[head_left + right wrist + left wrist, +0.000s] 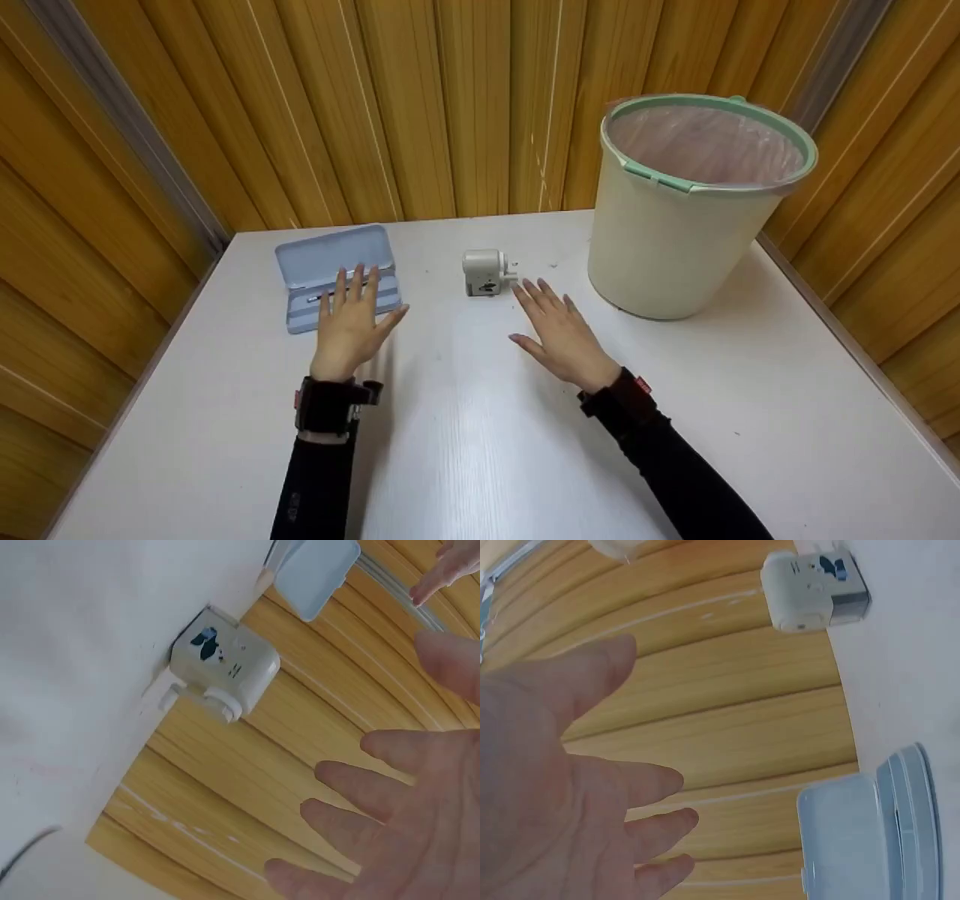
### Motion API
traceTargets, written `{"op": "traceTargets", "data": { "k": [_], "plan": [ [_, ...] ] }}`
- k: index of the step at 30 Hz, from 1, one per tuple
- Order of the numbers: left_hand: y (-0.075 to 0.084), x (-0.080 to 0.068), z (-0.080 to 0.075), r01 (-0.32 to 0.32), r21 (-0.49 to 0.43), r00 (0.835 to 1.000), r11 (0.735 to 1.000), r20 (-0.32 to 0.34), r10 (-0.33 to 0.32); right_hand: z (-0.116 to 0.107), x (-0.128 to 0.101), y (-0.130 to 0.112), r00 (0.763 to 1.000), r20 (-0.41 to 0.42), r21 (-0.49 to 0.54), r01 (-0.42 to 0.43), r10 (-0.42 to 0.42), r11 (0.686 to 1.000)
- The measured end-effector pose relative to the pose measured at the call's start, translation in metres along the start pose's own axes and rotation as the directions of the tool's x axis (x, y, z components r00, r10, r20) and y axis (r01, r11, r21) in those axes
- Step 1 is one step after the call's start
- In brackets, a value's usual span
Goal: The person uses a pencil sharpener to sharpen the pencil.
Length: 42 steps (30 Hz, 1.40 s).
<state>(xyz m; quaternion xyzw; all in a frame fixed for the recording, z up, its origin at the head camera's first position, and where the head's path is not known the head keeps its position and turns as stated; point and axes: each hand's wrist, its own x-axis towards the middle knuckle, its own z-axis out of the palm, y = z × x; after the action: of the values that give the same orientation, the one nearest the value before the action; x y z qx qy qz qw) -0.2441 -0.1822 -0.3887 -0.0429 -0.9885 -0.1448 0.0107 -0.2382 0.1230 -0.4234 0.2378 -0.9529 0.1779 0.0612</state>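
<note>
My left hand (347, 330) is held above the table with fingers straight and spread, overlapping the front of an open light-blue pencil case (337, 255) in the head view. Partly hidden behind those fingers, a slender pencil-like stick (313, 299) lies in the case. A small grey-white crank pencil sharpener (482, 274) with a dark printed picture stands between the hands, its crank on the right. My right hand (564, 337) has its fingers extended, fingertips just short of the crank in the head view. The right wrist view shows that bare palm (420, 840) apart from the sharpener (225, 660).
A tall cream bin (667, 232) with a green rim and a clear liner stands at the back right of the white table (465, 420). Small bits (553, 264) lie between sharpener and bin. Wood-patterned panels (472, 112) wall in the back and both sides.
</note>
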Motion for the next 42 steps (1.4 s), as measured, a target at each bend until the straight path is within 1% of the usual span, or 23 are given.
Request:
{"op": "traceTargets", "data": {
  "k": [1,3,6,8,9,12,15,19,23,28,32,35,39,40,41,42],
  "plan": [
    [-0.008,0.001,-0.003,0.007,-0.013,1.000,1.000,-0.015,-0.007,0.004,0.004,-0.004,1.000,-0.019,0.039,0.016,-0.015,0.999],
    [-0.026,0.002,-0.008,0.025,-0.052,0.997,0.998,-0.066,-0.028,0.013,0.014,-0.013,0.998,-0.053,0.123,0.050,-0.043,0.991],
    [-0.052,0.002,-0.013,0.065,-0.128,0.987,0.990,-0.138,-0.082,0.025,0.031,-0.025,0.995,-0.079,0.243,0.073,-0.055,0.967],
    [-0.068,0.000,-0.014,0.099,-0.178,0.979,0.979,-0.156,-0.128,0.032,0.043,-0.031,0.996,-0.079,0.305,0.065,-0.042,0.950],
    [-0.075,-0.001,-0.014,0.116,-0.197,0.977,0.973,-0.152,-0.148,0.035,0.049,-0.034,0.996,-0.079,0.330,0.057,-0.033,0.942],
    [-0.095,-0.003,-0.014,0.168,-0.231,0.975,0.958,-0.106,-0.197,0.044,0.066,-0.041,0.998,-0.067,0.381,0.024,0.001,0.924],
    [-0.112,-0.004,-0.013,0.217,-0.246,0.973,0.945,-0.027,-0.231,0.052,0.082,-0.049,0.999,-0.043,0.415,0.001,0.018,0.910],
    [-0.129,-0.006,-0.012,0.280,-0.270,0.960,0.921,0.087,-0.266,0.064,0.105,-0.060,1.000,0.006,0.431,-0.024,0.024,0.902],
    [-0.139,-0.004,-0.008,0.320,-0.314,0.944,0.894,0.185,-0.273,0.077,0.123,-0.064,0.997,0.053,0.440,-0.075,0.057,0.895],
    [-0.148,0.000,-0.004,0.324,-0.377,0.932,0.867,0.284,-0.225,0.090,0.138,-0.068,0.992,0.103,0.466,-0.116,0.076,0.877],
    [-0.157,0.004,0.003,0.314,-0.458,0.928,0.831,0.332,-0.168,0.098,0.146,-0.076,0.973,0.200,0.507,-0.200,0.111,0.839],
    [-0.163,0.006,0.009,0.314,-0.488,0.925,0.814,0.352,-0.145,0.103,0.149,-0.080,0.951,0.275,0.543,-0.274,0.140,0.794],
    [-0.169,0.009,0.013,0.314,-0.502,0.924,0.806,0.355,-0.139,0.107,0.152,-0.084,0.924,0.341,0.588,-0.353,0.173,0.727],
    [-0.170,0.010,0.014,0.311,-0.509,0.926,0.803,0.351,-0.136,0.109,0.153,-0.085,0.920,0.348,0.597,-0.364,0.179,0.715],
    [-0.171,0.011,0.014,0.305,-0.527,0.930,0.793,0.346,-0.129,0.110,0.154,-0.085,0.916,0.356,0.605,-0.375,0.183,0.702],
    [-0.172,0.012,0.015,0.295,-0.544,0.934,0.785,0.338,-0.117,0.111,0.154,-0.085,0.914,0.361,0.607,-0.382,0.186,0.697]
  ]
}}
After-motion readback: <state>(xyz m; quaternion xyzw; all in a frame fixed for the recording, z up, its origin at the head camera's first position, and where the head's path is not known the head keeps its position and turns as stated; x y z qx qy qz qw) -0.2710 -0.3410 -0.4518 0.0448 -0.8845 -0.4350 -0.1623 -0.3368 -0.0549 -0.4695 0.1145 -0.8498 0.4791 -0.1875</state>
